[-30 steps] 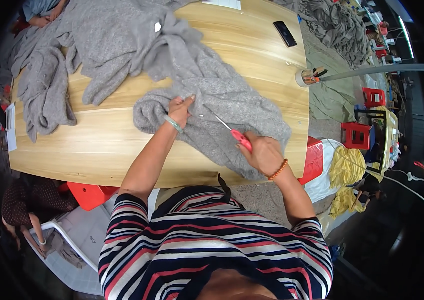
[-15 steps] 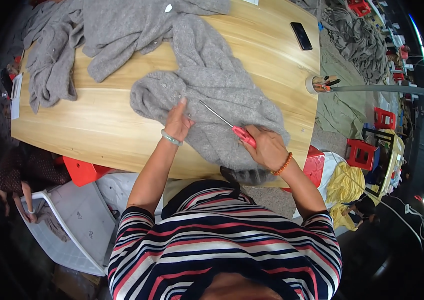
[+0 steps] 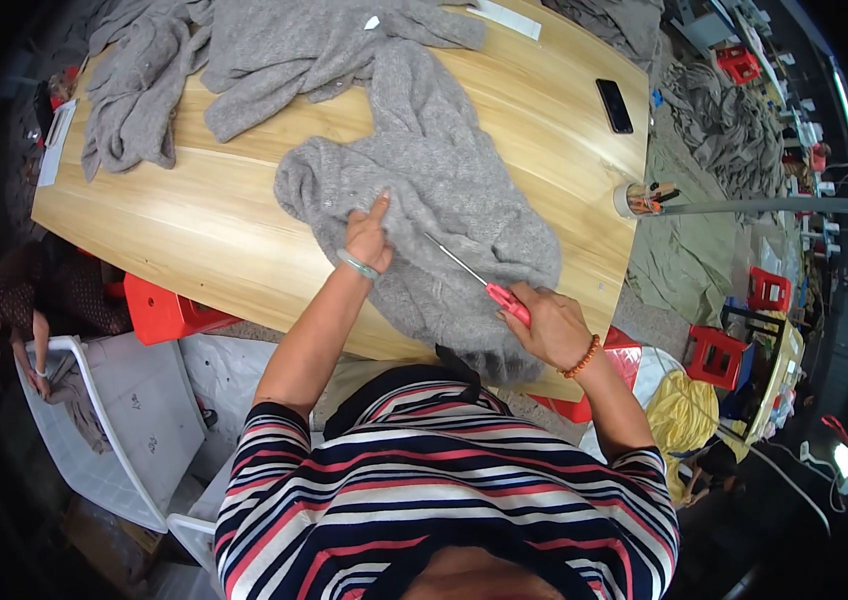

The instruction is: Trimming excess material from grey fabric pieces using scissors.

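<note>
A grey knitted garment [image 3: 489, 215] lies rumpled on the wooden table in front of me, its near edge at the table's front. My left hand [image 3: 368, 238], with a pale bangle at the wrist, rests on its left part. The index finger is stretched out on the knit and the thumb stands apart; the other fingers are partly hidden. In my right hand [image 3: 552, 328] is a red-handled tool [image 3: 507, 302] with a long, thin metal shaft. Its tip points up and left over the knit, short of my left hand; its exact kind is too small to tell.
More grey knitwear [image 3: 284, 50] lies along the far left of the table [image 3: 214, 215]. At the right are a phone [image 3: 614, 106] and a cup of tools [image 3: 634, 200]. Red stools [image 3: 166, 310] stand around; at left a person [image 3: 29, 310] reaches into a white bin [image 3: 144, 410].
The whole view has shifted slightly. My left fingers have shifted on the knit, the index finger now stretched forward. My right hand still holds the red-handled tool, a little farther right and nearer me.
</note>
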Demonstrator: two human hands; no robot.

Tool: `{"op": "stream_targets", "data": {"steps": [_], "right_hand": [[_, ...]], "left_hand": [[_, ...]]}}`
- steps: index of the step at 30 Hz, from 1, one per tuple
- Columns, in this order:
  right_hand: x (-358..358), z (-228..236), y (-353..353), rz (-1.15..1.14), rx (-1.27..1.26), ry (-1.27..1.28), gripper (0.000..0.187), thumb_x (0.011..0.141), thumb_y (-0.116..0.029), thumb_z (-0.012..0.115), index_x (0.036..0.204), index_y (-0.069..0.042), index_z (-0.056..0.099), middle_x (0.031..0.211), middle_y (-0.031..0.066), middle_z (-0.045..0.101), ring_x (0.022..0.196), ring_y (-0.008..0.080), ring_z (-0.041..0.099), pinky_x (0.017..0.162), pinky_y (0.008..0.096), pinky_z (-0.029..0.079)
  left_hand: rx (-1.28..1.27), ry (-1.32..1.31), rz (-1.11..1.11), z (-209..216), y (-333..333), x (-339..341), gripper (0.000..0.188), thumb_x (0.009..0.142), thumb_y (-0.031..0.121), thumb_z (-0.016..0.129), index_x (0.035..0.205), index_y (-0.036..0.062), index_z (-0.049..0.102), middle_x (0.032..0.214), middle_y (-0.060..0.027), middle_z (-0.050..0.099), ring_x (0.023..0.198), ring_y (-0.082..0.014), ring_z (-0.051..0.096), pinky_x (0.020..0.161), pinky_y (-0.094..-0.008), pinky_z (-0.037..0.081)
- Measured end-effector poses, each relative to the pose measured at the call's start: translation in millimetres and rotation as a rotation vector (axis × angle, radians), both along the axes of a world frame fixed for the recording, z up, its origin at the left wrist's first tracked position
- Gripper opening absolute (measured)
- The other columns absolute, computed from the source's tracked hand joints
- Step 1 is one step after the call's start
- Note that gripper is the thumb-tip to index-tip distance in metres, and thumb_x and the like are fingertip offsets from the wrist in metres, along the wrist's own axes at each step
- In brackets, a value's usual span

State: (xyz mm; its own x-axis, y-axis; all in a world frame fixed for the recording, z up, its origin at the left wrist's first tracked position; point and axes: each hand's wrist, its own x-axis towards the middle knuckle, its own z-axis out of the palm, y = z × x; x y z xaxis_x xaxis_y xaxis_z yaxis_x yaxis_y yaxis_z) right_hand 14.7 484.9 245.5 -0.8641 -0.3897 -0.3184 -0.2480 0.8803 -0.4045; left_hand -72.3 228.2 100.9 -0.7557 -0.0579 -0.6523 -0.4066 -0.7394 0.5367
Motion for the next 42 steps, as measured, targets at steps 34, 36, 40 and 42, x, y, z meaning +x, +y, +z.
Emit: {"op": "stream_targets", "data": {"steps": [34, 36, 40, 42], "right_hand": [[-58, -36, -32, 0.038, -0.425, -0.074, 0.022, 0.094, -0.015, 0.066, 0.108, 0.001, 0.063, 0.105, 0.0103, 0.066, 0.096, 0.0144, 0.061, 0.084, 0.0291, 0.049], [-62, -33, -34, 0.056, -0.453, -0.056, 0.022, 0.093, -0.013, 0.066, 0.110, 0.002, 0.062, 0.106, 0.0130, 0.064, 0.097, 0.0189, 0.062, 0.084, 0.0308, 0.049], [-60, -31, -12, -0.246, -0.655, -0.139, 0.029, 0.095, -0.008, 0.061, 0.121, 0.004, 0.057, 0.110, 0.0089, 0.063, 0.096, 0.0156, 0.061, 0.083, 0.0290, 0.050], [-69, -23, 3, -0.300, -0.643, -0.085, 0.034, 0.096, -0.008, 0.059, 0.127, 0.004, 0.053, 0.111, 0.0074, 0.063, 0.095, 0.0135, 0.061, 0.080, 0.0274, 0.051]], "left_hand": [[-1.096, -0.033, 0.113, -60, -131, 18, 0.063, 0.079, 0.041, 0.079, 0.121, -0.0013, 0.058, 0.105, -0.0209, 0.066, 0.093, -0.0267, 0.065, 0.084, -0.0376, 0.054], [-0.675, -0.152, -0.047, -67, -129, 1, 0.068, 0.081, 0.037, 0.078, 0.129, -0.0042, 0.053, 0.121, -0.0247, 0.062, 0.110, -0.0279, 0.062, 0.094, -0.0371, 0.052], [-0.926, 0.480, -0.354, 6, -32, 7, 0.071, 0.085, 0.035, 0.072, 0.139, -0.0040, 0.048, 0.132, -0.0241, 0.058, 0.125, -0.0337, 0.055, 0.105, -0.0391, 0.043], [-0.595, 0.984, -0.646, 43, 3, 37, 0.069, 0.081, 0.032, 0.072, 0.135, -0.0056, 0.049, 0.127, -0.0265, 0.059, 0.120, -0.0333, 0.057, 0.104, -0.0358, 0.043]]}}
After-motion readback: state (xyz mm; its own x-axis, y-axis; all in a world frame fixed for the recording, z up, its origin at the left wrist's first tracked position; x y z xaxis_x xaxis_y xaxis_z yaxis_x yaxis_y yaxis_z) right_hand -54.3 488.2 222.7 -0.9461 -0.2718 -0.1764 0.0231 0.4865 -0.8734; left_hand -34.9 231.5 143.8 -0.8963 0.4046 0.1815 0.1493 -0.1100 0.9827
